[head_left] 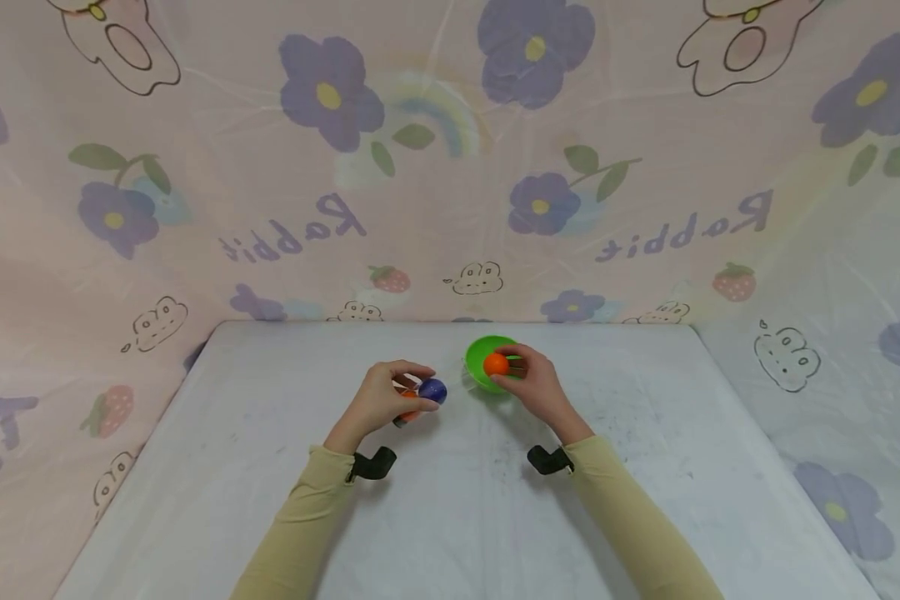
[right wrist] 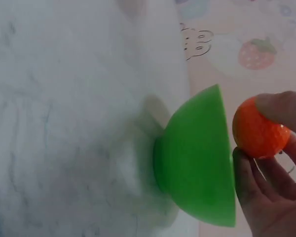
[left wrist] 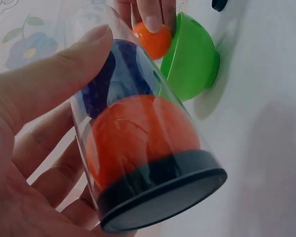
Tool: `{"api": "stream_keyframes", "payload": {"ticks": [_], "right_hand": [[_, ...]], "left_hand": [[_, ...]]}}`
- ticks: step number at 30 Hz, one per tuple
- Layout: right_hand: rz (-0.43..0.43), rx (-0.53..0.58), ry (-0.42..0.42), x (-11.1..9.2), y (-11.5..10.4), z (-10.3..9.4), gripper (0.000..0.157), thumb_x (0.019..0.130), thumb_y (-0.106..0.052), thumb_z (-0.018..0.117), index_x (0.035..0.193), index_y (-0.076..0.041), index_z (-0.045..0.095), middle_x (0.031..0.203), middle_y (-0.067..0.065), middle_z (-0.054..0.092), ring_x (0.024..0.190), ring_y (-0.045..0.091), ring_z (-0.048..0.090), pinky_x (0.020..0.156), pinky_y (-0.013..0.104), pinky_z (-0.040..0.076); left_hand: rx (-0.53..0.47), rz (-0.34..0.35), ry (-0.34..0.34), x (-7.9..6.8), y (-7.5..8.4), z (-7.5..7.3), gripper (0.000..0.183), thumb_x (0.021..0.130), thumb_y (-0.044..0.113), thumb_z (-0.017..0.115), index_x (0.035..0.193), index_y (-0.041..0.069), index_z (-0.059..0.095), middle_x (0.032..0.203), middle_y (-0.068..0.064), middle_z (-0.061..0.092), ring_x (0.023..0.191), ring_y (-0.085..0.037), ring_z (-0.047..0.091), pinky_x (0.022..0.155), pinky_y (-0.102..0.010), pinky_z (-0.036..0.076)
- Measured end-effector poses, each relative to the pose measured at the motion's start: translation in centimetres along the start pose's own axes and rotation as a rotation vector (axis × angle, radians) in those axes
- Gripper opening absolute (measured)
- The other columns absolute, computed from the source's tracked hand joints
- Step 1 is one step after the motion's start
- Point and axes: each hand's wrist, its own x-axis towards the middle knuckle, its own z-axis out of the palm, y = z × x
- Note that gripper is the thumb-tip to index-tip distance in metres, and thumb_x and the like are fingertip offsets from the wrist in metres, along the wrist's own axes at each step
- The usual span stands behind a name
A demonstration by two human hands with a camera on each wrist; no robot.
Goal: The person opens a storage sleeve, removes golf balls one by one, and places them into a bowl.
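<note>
My left hand grips a clear cylindrical tube with a black end cap, held tilted above the table. Inside it an orange ball sits against the cap, and a dark blue ball lies beyond that, toward the other end. My right hand pinches a second orange ball between thumb and fingers. That ball is over the rim of a green bowl, which stands upright on the table. The bowl's inside is partly hidden by the ball and hand in the head view.
The white table reaches to a printed curtain at the back and sides. Each wrist carries a black camera mount, one at the left and one at the right.
</note>
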Motion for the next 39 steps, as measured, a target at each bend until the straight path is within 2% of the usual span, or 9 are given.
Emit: {"api": "stream_keyframes", "payload": {"ticks": [5,7,12,14,17,23,27,32,39], "right_hand": [[0.014,-0.084,-0.058,0.7,-0.2,0.2,0.044,0.081,-0.004,0.076,0.122,-0.001,0.060,0.122,0.016,0.058,0.103,0.030,0.063,0.087,0.038,0.051],[0.015,-0.118,-0.087,1.0,-0.4,0.3,0.043,0.082,-0.005,0.075,0.123,0.000,0.060,0.121,0.016,0.059,0.101,0.029,0.063,0.087,0.037,0.052],[0.020,-0.199,-0.130,1.5,-0.3,0.5,0.041,0.084,-0.007,0.074,0.122,0.000,0.061,0.118,0.015,0.061,0.100,0.028,0.063,0.086,0.037,0.052],[0.033,-0.223,-0.138,1.6,-0.2,0.6,0.040,0.084,-0.006,0.074,0.122,0.000,0.061,0.117,0.014,0.062,0.099,0.028,0.063,0.085,0.037,0.052],[0.048,-0.255,-0.158,1.8,-0.3,0.7,0.039,0.084,-0.005,0.073,0.121,0.000,0.062,0.115,0.013,0.063,0.099,0.027,0.063,0.086,0.037,0.052],[0.061,-0.320,-0.210,2.1,-0.5,0.7,0.038,0.085,-0.004,0.072,0.121,0.001,0.063,0.115,0.014,0.063,0.098,0.026,0.062,0.086,0.038,0.051],[0.053,-0.356,-0.237,2.3,-0.5,0.7,0.037,0.085,-0.003,0.071,0.120,0.003,0.063,0.114,0.015,0.064,0.097,0.026,0.062,0.085,0.038,0.051],[0.036,-0.380,-0.248,2.4,-0.5,0.5,0.036,0.087,-0.001,0.068,0.122,0.004,0.062,0.115,0.016,0.064,0.098,0.028,0.063,0.084,0.038,0.052],[0.005,-0.322,-0.196,1.9,-1.3,-0.5,0.036,0.088,0.003,0.064,0.123,0.002,0.061,0.121,0.015,0.061,0.105,0.030,0.061,0.089,0.040,0.050]], "left_hand": [[-0.008,0.000,-0.002,0.0,-0.1,0.0,0.044,0.066,0.025,0.089,0.107,0.021,0.073,0.111,0.004,0.065,0.094,-0.020,0.059,0.070,-0.032,0.054],[-0.008,0.002,-0.005,-0.3,0.4,-0.1,0.044,0.068,0.023,0.089,0.108,0.018,0.072,0.112,0.001,0.065,0.094,-0.023,0.059,0.071,-0.034,0.054],[-0.002,0.000,-0.006,-0.3,0.3,-0.2,0.043,0.068,0.021,0.088,0.108,0.018,0.073,0.111,0.003,0.065,0.094,-0.022,0.060,0.072,-0.034,0.054],[-0.003,-0.001,-0.006,-0.1,-0.3,-0.1,0.044,0.067,0.023,0.089,0.108,0.018,0.073,0.110,0.006,0.065,0.092,-0.019,0.059,0.071,-0.033,0.054],[-0.007,-0.005,-0.010,-0.1,-0.4,-0.1,0.047,0.067,0.023,0.089,0.110,0.014,0.073,0.109,0.005,0.065,0.091,-0.020,0.060,0.070,-0.033,0.054],[0.001,-0.019,-0.001,-0.1,-0.5,-0.2,0.043,0.067,0.022,0.089,0.107,0.019,0.073,0.109,0.006,0.065,0.092,-0.020,0.060,0.070,-0.033,0.054],[0.008,-0.018,0.006,-0.2,-0.6,-0.3,0.045,0.067,0.023,0.089,0.109,0.016,0.073,0.110,0.006,0.065,0.093,-0.020,0.059,0.071,-0.033,0.054],[0.001,-0.018,0.005,-0.2,-0.7,-0.3,0.046,0.067,0.023,0.089,0.109,0.016,0.073,0.110,0.006,0.065,0.093,-0.021,0.059,0.070,-0.033,0.054],[0.008,-0.016,0.007,-0.2,-0.7,-0.4,0.044,0.067,0.023,0.089,0.108,0.019,0.073,0.109,0.006,0.065,0.093,-0.021,0.059,0.070,-0.033,0.054]]}}
